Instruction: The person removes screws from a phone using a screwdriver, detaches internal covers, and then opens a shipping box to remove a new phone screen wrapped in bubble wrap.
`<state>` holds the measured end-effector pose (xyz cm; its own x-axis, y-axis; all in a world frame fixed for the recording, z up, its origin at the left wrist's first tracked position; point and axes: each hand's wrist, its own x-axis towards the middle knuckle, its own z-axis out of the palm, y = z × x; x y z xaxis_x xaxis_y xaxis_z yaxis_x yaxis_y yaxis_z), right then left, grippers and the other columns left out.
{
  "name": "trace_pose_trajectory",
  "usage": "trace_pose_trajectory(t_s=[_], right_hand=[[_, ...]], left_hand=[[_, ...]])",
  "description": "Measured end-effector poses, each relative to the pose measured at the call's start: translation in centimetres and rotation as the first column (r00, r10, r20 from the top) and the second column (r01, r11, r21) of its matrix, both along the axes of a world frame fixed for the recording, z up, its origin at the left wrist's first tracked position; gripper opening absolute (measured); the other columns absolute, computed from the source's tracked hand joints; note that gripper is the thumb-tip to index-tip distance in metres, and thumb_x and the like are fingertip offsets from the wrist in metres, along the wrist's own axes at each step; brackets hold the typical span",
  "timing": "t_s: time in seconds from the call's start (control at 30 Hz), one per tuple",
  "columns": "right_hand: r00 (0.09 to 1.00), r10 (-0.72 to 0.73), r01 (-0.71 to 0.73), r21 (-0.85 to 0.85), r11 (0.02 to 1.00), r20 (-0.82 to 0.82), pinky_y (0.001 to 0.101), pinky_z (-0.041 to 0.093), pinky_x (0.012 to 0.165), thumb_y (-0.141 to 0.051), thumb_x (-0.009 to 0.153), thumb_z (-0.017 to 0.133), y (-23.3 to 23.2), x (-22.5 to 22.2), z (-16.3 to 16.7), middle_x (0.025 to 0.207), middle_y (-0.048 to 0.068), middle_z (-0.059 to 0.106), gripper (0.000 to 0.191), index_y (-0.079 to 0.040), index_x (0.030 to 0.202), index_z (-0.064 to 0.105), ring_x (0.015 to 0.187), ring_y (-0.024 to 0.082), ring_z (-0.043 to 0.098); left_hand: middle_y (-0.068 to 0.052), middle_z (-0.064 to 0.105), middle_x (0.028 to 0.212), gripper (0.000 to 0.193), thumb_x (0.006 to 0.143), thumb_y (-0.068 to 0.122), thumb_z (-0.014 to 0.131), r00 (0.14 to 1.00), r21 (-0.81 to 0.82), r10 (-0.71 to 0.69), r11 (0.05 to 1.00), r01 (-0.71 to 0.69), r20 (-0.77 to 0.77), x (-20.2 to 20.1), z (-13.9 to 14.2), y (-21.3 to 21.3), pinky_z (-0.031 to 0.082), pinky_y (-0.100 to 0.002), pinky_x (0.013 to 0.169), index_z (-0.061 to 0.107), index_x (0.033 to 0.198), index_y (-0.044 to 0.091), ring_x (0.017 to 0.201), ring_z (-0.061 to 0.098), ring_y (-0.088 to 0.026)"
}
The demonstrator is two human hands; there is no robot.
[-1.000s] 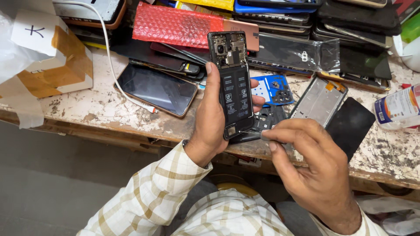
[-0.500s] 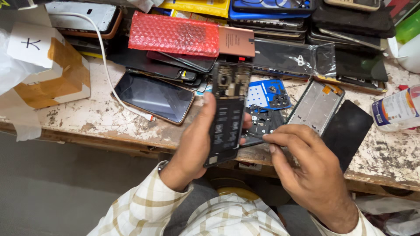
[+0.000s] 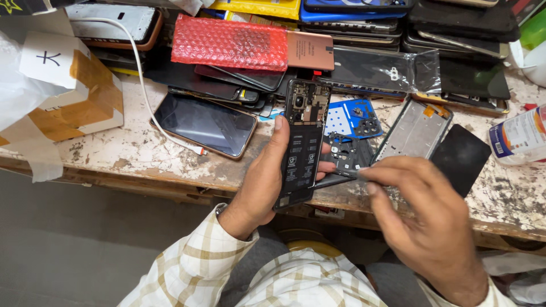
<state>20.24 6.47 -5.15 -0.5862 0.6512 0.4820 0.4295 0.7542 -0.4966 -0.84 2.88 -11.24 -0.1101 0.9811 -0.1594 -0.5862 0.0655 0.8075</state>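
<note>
The left hand [image 3: 259, 182] grips an opened smartphone [image 3: 301, 142] upright over the near edge of the bench [image 3: 131, 162], while the right hand [image 3: 426, 222] pinches a thin tool [image 3: 359, 170] beside its right edge, apparently mid-disassembly; careful prying seems called for.

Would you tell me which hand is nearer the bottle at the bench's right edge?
Right. The right hand is just left of the bottle; the left hand holds the opened phone farther left.
</note>
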Motion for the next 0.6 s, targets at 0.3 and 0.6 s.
trace_pose_trajectory(t_s=[0.3,0.6], right_hand=[[0.992,0.04,-0.032,0.07,0.997,-0.117,0.0322,0.056,0.083,0.004,0.083,0.075,-1.7,-0.4,0.5,0.104,0.012,0.07,0.02,0.0,0.101,0.07,0.095,0.022,0.07],[0.991,0.095,-0.088,0.075,0.993,-0.091,0.03,0.057,0.082,0.003,0.084,0.077,-1.9,-1.0,0.3,0.105,0.01,0.07,0.022,-0.002,0.105,0.071,0.095,0.021,0.071]], left_hand=[[-0.019,0.07,0.113,0.081,0.106,0.065,0.021,0.98,0.147,0.074,0.984,-0.102,0.185,0.8,0.6,0.7,0.063,-0.037,0.08,0.058,0.128,-0.004,0.089,0.073,-0.025],[-0.017,0.069,0.112,0.081,0.107,0.067,0.024,0.958,0.182,0.091,0.973,-0.144,0.273,1.5,0.5,2.0,0.063,-0.036,0.078,0.059,0.126,-0.004,0.087,0.072,-0.023]])
